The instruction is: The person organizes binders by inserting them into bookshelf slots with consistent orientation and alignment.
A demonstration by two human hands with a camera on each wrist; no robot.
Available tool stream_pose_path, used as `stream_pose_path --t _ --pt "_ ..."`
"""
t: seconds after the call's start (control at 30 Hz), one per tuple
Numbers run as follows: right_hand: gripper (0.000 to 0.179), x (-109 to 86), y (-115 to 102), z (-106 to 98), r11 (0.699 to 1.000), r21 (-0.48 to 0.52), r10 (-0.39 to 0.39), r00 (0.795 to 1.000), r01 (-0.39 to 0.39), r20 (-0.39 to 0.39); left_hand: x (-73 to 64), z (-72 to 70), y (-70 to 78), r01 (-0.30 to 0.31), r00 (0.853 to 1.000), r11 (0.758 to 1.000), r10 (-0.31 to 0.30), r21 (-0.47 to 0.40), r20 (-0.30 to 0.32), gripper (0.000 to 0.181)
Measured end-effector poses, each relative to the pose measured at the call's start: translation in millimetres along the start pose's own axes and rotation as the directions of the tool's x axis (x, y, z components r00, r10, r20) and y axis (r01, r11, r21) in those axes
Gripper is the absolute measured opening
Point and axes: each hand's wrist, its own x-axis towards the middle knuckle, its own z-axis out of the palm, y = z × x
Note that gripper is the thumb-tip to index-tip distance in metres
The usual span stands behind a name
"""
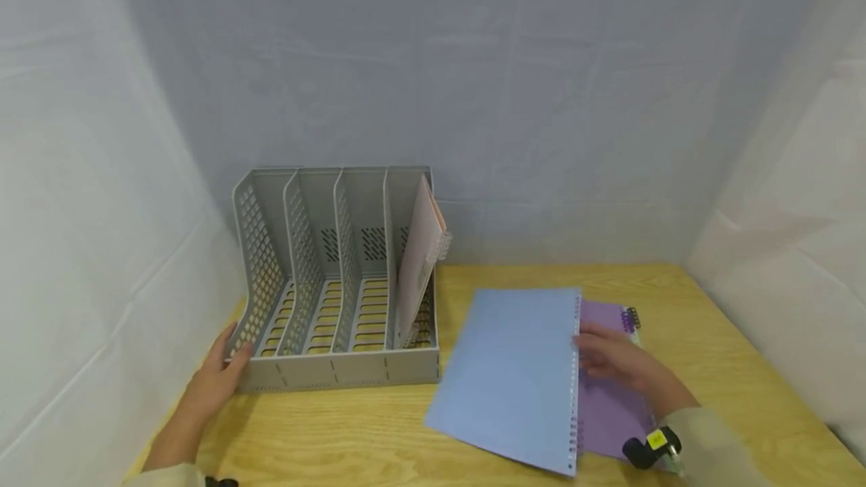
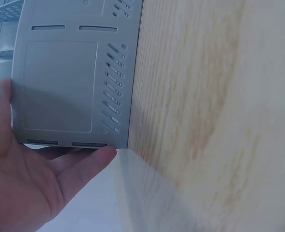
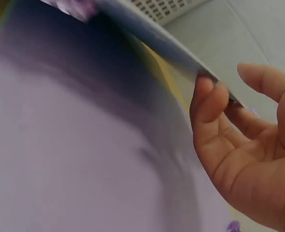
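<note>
A grey file rack (image 1: pixel 338 368) with several upright slots stands on the left of the table. My left hand (image 1: pixel 215 382) grips its front left corner; in the left wrist view the thumb lies at the rack's upper edge and the fingers along its end. On the right, a blue spiral notebook (image 1: pixel 514 374) has its bound edge raised and partly covers a purple spiral notebook (image 1: pixel 612 412). My right hand (image 1: pixel 619 359) holds the blue notebook at that edge. In the right wrist view its fingers (image 3: pixel 210 99) curl under the edge, the thumb apart above.
A pale pink spiral notebook (image 1: pixel 421 261) leans in the rack's rightmost slot, its binding facing out. The wooden table (image 1: pixel 338 434) is bounded by white sheeting (image 1: pixel 541 96) at the back and on both sides.
</note>
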Motion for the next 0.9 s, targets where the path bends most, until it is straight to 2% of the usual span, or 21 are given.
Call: stream_pose_path --t 0.07,0.27,0.37,0.5,0.7,0.8,0.9 --pt "0.064 -0.2 -1.4 6.1 1.000 0.004 -0.027 1.000 0.027 0.013 -0.2 0.1 -0.6 -0.009 1.000 1.000 0.009 0.008 -0.006 0.071" --pt "0.070 -1.8 -5.0 29.3 0.996 0.039 -0.084 0.995 0.082 0.051 -2.9 0.1 -5.5 -0.101 0.993 0.995 0.102 0.009 -0.053 0.062" --pt "0.071 -2.3 -6.1 38.8 0.997 0.015 -0.083 0.995 0.082 0.047 -3.7 -0.4 -8.1 -0.068 0.997 0.997 0.067 -0.028 -0.033 0.065" --pt "0.068 -4.1 -7.1 46.5 0.999 -0.016 -0.044 0.999 0.044 0.011 -4.5 -1.9 -10.1 0.010 1.000 0.999 -0.011 -0.052 -0.007 0.069" --pt "0.063 -10.2 -15.8 50.0 1.000 0.010 -0.028 0.998 0.028 -0.053 -4.2 -2.4 -8.9 0.011 1.000 0.999 -0.011 -0.038 -0.013 0.067" --pt "0.061 -14.5 -25.2 49.2 0.999 0.017 -0.047 0.995 0.049 -0.085 -4.4 -1.4 -8.2 0.012 1.000 0.999 -0.012 -0.044 -0.014 0.067" --pt "0.061 -20.7 -34.0 45.6 0.997 0.015 -0.079 0.993 0.081 -0.090 -3.9 1.5 -7.7 -0.013 1.000 0.999 0.011 -0.048 -0.025 0.066"
